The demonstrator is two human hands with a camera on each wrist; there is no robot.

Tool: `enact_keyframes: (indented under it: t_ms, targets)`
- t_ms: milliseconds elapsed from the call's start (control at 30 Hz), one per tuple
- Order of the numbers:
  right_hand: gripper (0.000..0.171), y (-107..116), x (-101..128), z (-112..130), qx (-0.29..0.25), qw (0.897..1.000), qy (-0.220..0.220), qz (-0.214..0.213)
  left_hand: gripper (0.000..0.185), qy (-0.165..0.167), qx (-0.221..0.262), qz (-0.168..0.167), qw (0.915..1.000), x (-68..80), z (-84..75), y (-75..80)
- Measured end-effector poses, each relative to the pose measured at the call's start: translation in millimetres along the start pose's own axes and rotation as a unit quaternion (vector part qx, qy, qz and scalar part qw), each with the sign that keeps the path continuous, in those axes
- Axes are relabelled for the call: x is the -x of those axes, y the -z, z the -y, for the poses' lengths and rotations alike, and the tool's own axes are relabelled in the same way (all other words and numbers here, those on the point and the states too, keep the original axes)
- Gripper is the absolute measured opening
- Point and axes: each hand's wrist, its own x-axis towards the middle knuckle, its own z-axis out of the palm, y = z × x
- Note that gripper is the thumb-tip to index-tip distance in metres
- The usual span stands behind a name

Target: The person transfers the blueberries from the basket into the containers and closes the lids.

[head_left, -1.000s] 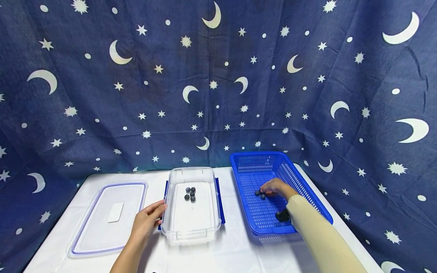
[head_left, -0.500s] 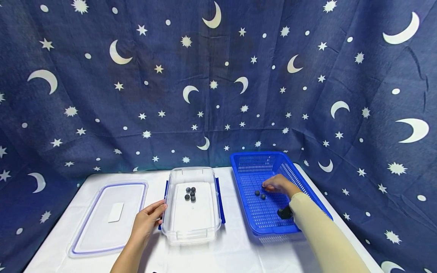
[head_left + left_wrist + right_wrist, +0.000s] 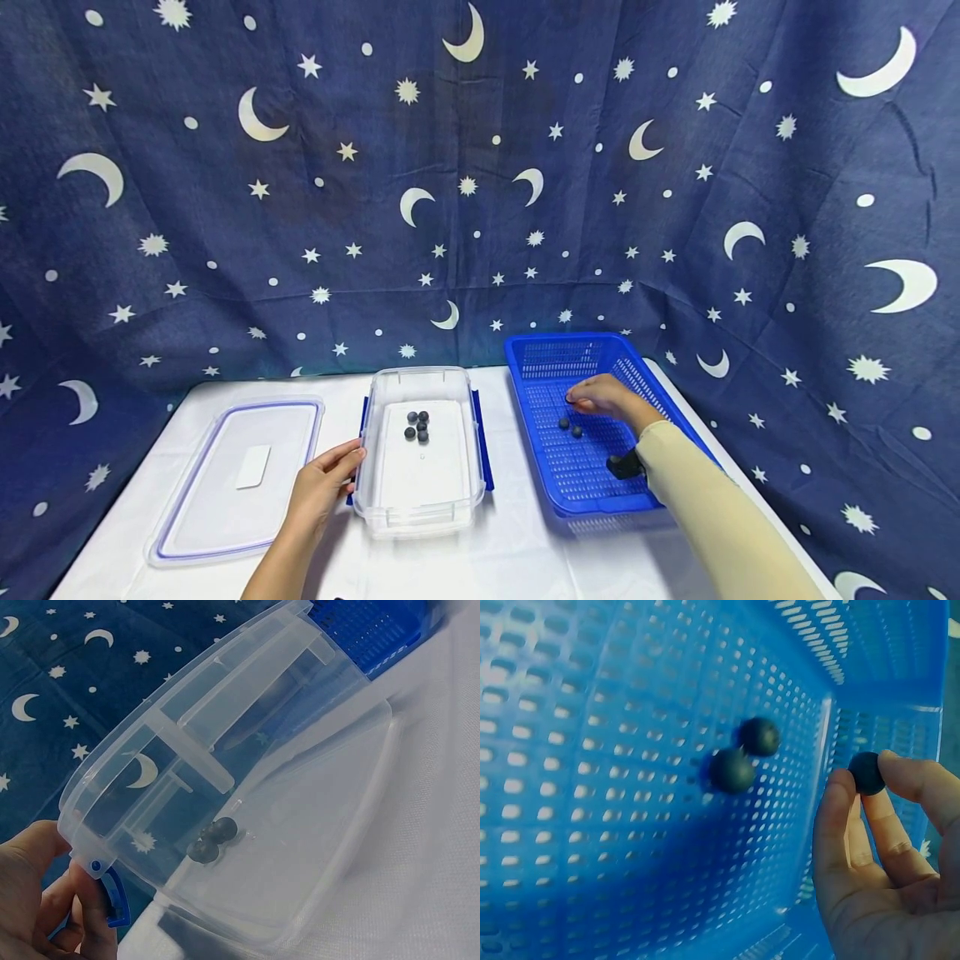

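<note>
My left hand (image 3: pixel 324 483) grips the left rim of a clear plastic box (image 3: pixel 420 523), thumb and fingers by its blue side clip (image 3: pixel 118 900). Inside the box several small black balls (image 3: pixel 423 427) lie in a cluster on the floor. Over the blue basket (image 3: pixel 600 505), my right hand (image 3: pixel 606 397) pinches one black ball (image 3: pixel 867 774) between thumb and fingertips. The right wrist view shows that ball raised off the mesh floor. Two more black balls (image 3: pixel 733 771) lie close together on the basket floor, beside the hand.
A clear lid (image 3: pixel 217 500) with a purple-blue seal lies flat left of the box, bearing a white rectangle (image 3: pixel 253 467). White cloth (image 3: pixel 517 550) covers the table. A dark blue curtain (image 3: pixel 457 208) with moons and stars hangs behind.
My right hand has lifted one ball away from the other two in the basket, shifting slightly toward the back. My left hand stays on the box.
</note>
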Motion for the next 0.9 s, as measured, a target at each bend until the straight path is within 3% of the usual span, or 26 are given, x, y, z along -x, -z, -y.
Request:
enact_keyframes:
  t_ms: [167,633,900]
  targets:
    - [0.032,-8,0,9,0.011,1.0,0.004,0.004,0.055,-0.003,-0.001,-0.003,1.0,1.4,-0.4,-0.4]
    - [0.029,-32,0,30,-0.056,0.998,0.015,0.033,0.054,-0.001,0.003,0.0,1.0,1.4,-1.4,0.0]
    - [0.04,-39,0,40,-0.066,0.996,0.022,0.059,0.054,-0.014,0.004,-0.001,0.9999,3.2,-1.4,-1.6]
